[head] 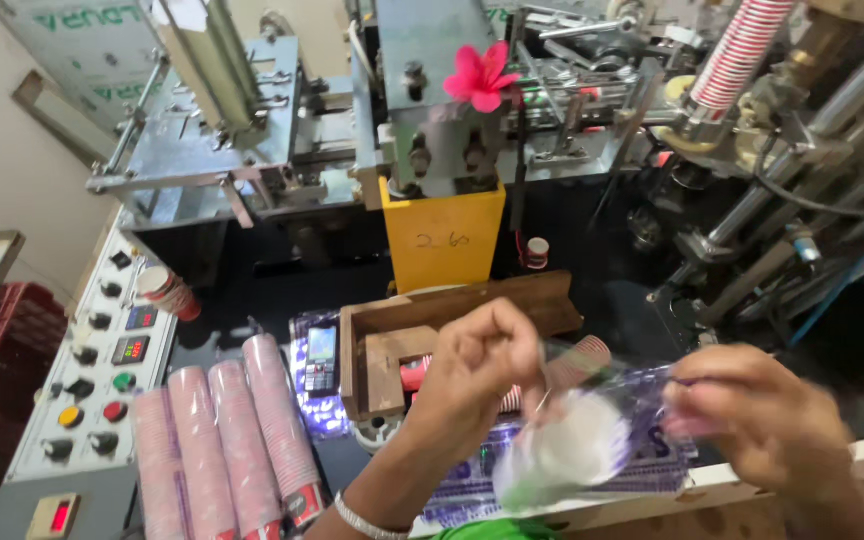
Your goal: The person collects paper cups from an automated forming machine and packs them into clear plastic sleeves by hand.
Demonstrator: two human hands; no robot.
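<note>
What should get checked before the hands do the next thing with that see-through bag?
1. Left hand gripping the clear plastic bag: ok, pinched at the top.
2. Right hand gripping the bag's other side: ok.
3. Bag mouth open wide: cannot tell, blurred.
4. Bagged cup stacks lying clear of the hands: ok, off to the left.
5. Phone out of the way: ok, beside the wooden box.

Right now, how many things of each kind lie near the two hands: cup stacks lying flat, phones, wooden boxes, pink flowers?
Cup stacks lying flat: 3
Phones: 1
Wooden boxes: 1
Pink flowers: 1
Total: 6
</note>
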